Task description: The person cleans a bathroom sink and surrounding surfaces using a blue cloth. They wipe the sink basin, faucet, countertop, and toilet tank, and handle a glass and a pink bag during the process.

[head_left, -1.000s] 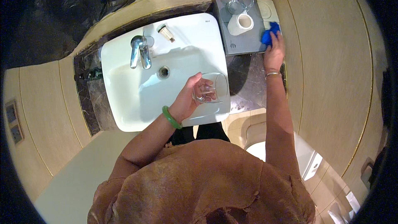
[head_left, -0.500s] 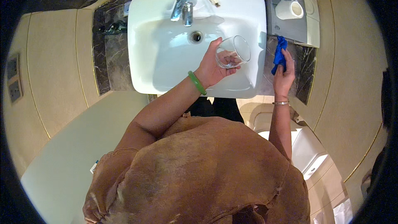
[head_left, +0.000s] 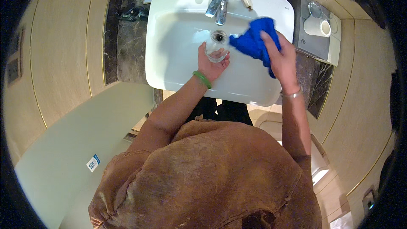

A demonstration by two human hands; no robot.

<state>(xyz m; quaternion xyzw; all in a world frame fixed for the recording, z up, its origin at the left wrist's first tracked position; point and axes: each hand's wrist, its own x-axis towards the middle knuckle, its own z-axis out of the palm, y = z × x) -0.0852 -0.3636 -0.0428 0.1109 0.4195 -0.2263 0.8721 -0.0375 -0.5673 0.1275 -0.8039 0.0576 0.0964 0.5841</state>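
Observation:
My left hand (head_left: pixel 212 63), a green bangle at its wrist, is closed round a clear drinking glass (head_left: pixel 216 53) over the white sink (head_left: pixel 178 68). The glass is partly see-through, with the drain (head_left: pixel 219 37) right by its upper end in the picture. My right hand (head_left: pixel 280 57) grips a bunched blue cloth (head_left: pixel 256 40) above the right part of the basin. The cloth hangs out past the fingers toward the glass, apart from it. Part of the right fingers is hidden behind the cloth.
A chrome faucet (head_left: pixel 219 6) stands at the sink's back, with a small white cylindrical piece (head_left: pixel 245 1) beside it. To the right, a grey box (head_left: pixel 311 40) bears a white cup (head_left: pixel 318 26) and an upturned-looking clear glass (head_left: pixel 314 9). Dark items (head_left: pixel 135 13) lie on the left counter.
My right hand has lifted the blue cloth from the right counter and brought it left over the basin. The glass has turned and come closer to the drain. The whole view has shifted.

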